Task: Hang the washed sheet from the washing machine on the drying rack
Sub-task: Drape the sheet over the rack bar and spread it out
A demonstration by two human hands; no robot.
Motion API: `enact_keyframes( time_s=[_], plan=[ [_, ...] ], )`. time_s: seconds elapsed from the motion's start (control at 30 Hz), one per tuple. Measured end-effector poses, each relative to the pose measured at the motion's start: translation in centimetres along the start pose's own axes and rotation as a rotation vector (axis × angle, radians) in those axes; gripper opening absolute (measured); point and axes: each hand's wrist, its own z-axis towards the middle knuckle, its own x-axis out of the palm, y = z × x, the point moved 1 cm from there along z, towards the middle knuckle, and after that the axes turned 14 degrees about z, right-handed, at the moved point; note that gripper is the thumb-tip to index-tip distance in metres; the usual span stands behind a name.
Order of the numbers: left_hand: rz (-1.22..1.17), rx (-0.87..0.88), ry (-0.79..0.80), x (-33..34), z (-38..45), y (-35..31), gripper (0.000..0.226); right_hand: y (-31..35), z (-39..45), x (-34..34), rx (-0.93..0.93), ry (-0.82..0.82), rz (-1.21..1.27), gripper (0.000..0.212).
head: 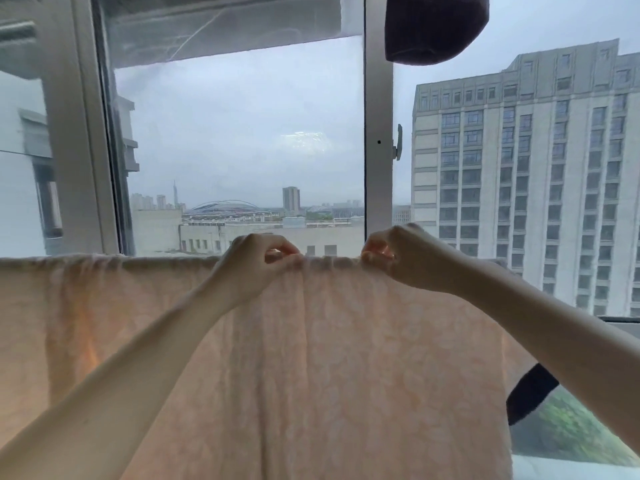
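A pale peach patterned sheet hangs in front of me, its bunched top edge running level across the view from the far left to the right of centre. Whatever bar carries it is hidden under the fabric. My left hand pinches the top edge just left of centre, fingers curled over the fold. My right hand pinches the same edge a short way to the right. Both forearms reach up and forward over the hanging cloth.
A large window with a grey upright frame and a handle stands right behind the sheet. A dark cloth hangs at the top right. Another dark piece shows at the sheet's lower right edge.
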Motion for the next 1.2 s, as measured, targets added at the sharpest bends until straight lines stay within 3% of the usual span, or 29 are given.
enact_keyframes(
  time_s=[0.3,0.8,1.07,1.2],
  plan=[
    [0.008,-0.041,-0.018,-4.3,-2.0,10.4,0.004,5.7,6.5,6.7,-0.077,-0.001,0.016,0.022],
    [-0.002,0.119,-0.059,-9.5,-3.8,25.3,0.007,15.7,13.1,17.1,0.050,-0.119,0.030,0.020],
    [0.027,0.043,-0.031,-12.5,-5.4,31.6,0.018,20.4,17.5,21.0,-0.058,-0.095,0.035,0.023],
    [0.089,-0.038,-0.034,-13.6,-6.2,34.3,0.024,21.3,19.2,22.3,-0.106,-0.094,0.044,0.014]
  ],
)
